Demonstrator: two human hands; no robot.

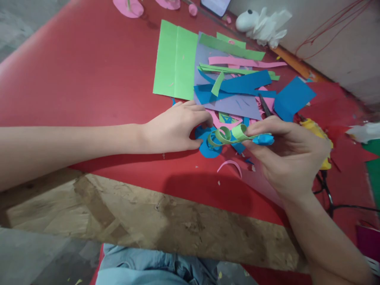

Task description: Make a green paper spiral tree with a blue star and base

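Observation:
My right hand [292, 152] pinches a paper piece made of a curled green strip [224, 135] and a small rolled blue paper bud [263, 139]. The lower coil of the strip reaches down onto a round blue paper base [211, 151] lying on the red table. Whether the coil is stuck to the base, I cannot tell. Thumb and bent fingers of my left hand [179, 126] grip the left edge of that base. Just below lies a thin curved pink paper strip [230, 163].
Behind my hands lie a folded green sheet [175, 59], a purple sheet [237, 107], several cut strips and a blue piece [293, 97]. Dark-tipped scissors [264, 105] show partly. A yellow tool [316, 132] with a black cord lies right; a white figure [261, 25] stands behind.

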